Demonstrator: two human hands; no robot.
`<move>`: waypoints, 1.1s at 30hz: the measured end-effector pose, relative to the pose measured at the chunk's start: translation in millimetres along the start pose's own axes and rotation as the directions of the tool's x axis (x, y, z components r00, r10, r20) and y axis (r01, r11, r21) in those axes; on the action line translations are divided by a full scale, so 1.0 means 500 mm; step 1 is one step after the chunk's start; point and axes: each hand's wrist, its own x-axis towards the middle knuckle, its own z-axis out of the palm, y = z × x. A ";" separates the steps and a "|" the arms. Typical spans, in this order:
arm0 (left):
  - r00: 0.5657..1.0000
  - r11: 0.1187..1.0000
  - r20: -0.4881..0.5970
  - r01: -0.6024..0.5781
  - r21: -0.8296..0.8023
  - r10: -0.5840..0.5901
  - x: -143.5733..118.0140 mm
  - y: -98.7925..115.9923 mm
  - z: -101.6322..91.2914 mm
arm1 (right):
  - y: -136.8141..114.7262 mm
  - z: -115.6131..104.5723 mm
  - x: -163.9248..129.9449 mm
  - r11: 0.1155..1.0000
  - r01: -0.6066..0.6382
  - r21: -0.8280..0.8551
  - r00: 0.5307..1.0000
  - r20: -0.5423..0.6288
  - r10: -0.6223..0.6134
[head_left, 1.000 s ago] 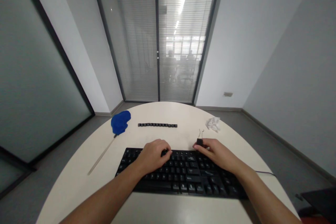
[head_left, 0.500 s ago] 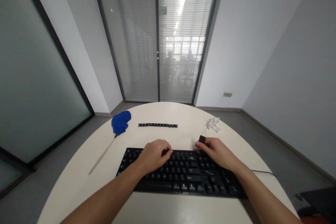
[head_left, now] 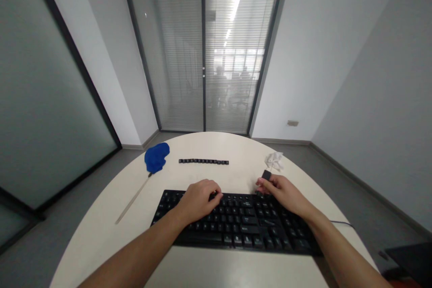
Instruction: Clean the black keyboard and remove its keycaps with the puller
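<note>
A black keyboard [head_left: 249,229] lies across the front of the table. My left hand [head_left: 200,198] rests on its back edge, fingers curled over and thumb close to the index finger, gripping the keyboard; the fingertips are partly hidden. Over the keyboard's back right part, my right hand [head_left: 281,191] pinches a small black block [head_left: 266,174] that pokes up above the thumb and fingers. The block's lower part is hidden and I cannot make out its kind. Beyond the keyboard stretches a row of loose black keycaps [head_left: 204,161].
A blue cloth [head_left: 156,158] with a thin light stick [head_left: 134,199] lies at the left of the round white table [head_left: 111,252]. Crumpled white tissue [head_left: 275,160] sits behind my right hand. A dark cable [head_left: 342,222] runs off the right edge.
My right hand has shifted slightly to the right with the black block, which is now more tilted. My left hand holds its place on the keyboard.
</note>
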 end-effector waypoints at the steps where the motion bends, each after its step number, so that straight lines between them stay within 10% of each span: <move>1: 1.000 1.000 0.000 0.000 0.000 0.000 0.000 0.000 0.000 | 0.002 0.000 0.001 1.000 -0.009 0.014 1.000 -0.015 0.009; 18: 0.990 0.990 0.010 -0.138 0.017 0.138 -0.002 0.001 -0.004 | -0.079 0.147 -0.011 0.982 0.136 0.134 0.988 -0.087 -0.125; 33: 0.981 0.981 0.013 -0.195 0.010 0.195 -0.001 -0.008 0.004 | -0.101 0.127 -0.017 0.984 0.156 0.091 0.988 0.002 -0.157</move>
